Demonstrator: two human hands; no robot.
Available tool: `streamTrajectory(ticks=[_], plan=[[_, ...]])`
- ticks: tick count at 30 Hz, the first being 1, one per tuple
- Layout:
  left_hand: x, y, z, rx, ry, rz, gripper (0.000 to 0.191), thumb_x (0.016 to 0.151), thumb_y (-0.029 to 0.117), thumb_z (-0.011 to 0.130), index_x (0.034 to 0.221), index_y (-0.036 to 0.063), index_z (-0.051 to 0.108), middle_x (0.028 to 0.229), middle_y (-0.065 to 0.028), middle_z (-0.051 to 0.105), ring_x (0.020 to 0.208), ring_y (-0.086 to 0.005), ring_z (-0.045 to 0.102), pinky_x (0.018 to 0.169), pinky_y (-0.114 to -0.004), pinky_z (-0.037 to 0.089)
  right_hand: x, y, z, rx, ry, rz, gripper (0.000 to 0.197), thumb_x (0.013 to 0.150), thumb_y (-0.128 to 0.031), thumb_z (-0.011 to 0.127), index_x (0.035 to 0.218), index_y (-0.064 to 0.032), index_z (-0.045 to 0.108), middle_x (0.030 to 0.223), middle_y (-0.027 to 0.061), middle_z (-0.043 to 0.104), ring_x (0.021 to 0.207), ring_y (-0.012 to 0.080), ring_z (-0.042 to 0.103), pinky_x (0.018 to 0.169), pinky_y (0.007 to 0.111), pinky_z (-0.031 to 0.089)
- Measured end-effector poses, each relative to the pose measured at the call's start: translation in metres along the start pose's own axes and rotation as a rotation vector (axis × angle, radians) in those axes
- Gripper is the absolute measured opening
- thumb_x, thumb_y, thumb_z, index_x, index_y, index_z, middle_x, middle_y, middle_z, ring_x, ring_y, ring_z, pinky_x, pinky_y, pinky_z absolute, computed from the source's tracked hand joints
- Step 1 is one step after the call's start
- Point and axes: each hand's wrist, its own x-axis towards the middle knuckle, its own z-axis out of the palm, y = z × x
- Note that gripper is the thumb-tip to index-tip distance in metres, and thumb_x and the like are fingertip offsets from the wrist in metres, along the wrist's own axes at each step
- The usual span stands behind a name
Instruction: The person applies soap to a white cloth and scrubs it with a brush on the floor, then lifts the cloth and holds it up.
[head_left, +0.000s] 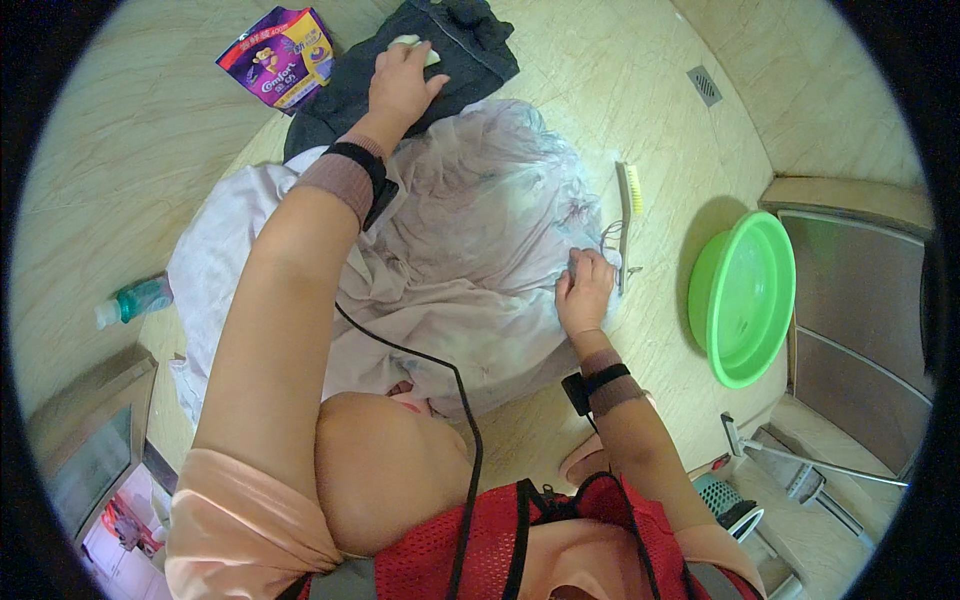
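My left hand (405, 82) reaches far forward, its fingers over a pale bar (433, 57) that looks like soap. The bar lies against a folded dark grey garment (472, 67), and my fingers partly hide it. Before me a large wet white cloth (480, 217) spreads in wrinkles over the floor, with bluish and grey patches. At the cloth's right edge is my right hand (589, 289), its fingers curled onto the fabric. Just beyond that hand, a long-handled scrub brush (624, 217) with pale yellow bristles rests on its side.
A purple Comfort pouch (281, 60) lies beside the dark garment. To the right, a green plastic basin (750, 300) leans tilted near a cabinet. A floor drain (705, 85) is farther off. A bottle of teal liquid (135, 300) stands left. A black cable (450, 365) hangs before me.
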Motion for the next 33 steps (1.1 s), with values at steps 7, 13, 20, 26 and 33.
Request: streamTrajectory(ticks=[7,13,20,26,33], plan=[[0.003,0.001,-0.004,-0.007,-0.198,-0.125,0.020,0.080,0.013,0.065,0.096,0.0062,0.054,0.110,-0.0161,0.058,0.104,-0.0380,0.055,0.088,-0.047,0.046,-0.002,-0.002,0.001,0.001,0.020,0.009,0.039,0.075,-0.008,0.063,0.113,-0.0056,0.057,0.113,0.0134,0.052,0.107,0.0344,0.047,0.093,0.045,0.038],[-0.023,0.021,-0.001,-0.252,-0.172,0.076,0.019,0.076,0.000,0.054,0.094,0.0063,0.054,0.100,-0.0186,0.061,0.097,-0.0407,0.055,0.083,-0.048,0.044,-0.001,-0.003,0.003,-0.026,0.032,-0.011,0.039,0.075,-0.007,0.063,0.114,-0.0057,0.057,0.113,0.0134,0.052,0.106,0.0343,0.048,0.093,0.045,0.038],[-0.012,0.041,-0.014,-0.032,-0.268,-0.007,0.058,0.070,0.011,0.075,0.122,0.0093,0.052,0.122,-0.0178,0.050,0.115,-0.0373,0.048,0.093,-0.044,0.047,-0.002,0.003,0.002,-0.039,0.002,0.002,0.042,0.075,-0.008,0.063,0.116,-0.0062,0.057,0.114,0.0133,0.052,0.107,0.0342,0.048,0.094,0.045,0.038],[-0.022,0.003,-0.010,0.205,-0.259,0.168,0.031,0.078,0.012,0.068,0.108,0.0092,0.058,0.117,-0.0144,0.052,0.111,-0.0352,0.052,0.086,-0.046,0.051,-0.001,-0.008,0.008,-0.016,0.023,-0.009,0.042,0.075,-0.008,0.063,0.117,-0.0063,0.057,0.115,0.0129,0.052,0.108,0.0337,0.048,0.095,0.044,0.038],[-0.033,0.030,-0.021,-0.185,-0.260,0.003,0.020,0.084,0.015,0.061,0.101,0.0059,0.058,0.097,-0.0153,0.063,0.095,-0.0344,0.061,0.081,-0.041,0.050,-0.004,-0.003,0.005,-0.024,0.038,-0.010,0.042,0.076,-0.009,0.063,0.117,-0.0067,0.056,0.116,0.0126,0.051,0.109,0.0338,0.047,0.095,0.044,0.037]])
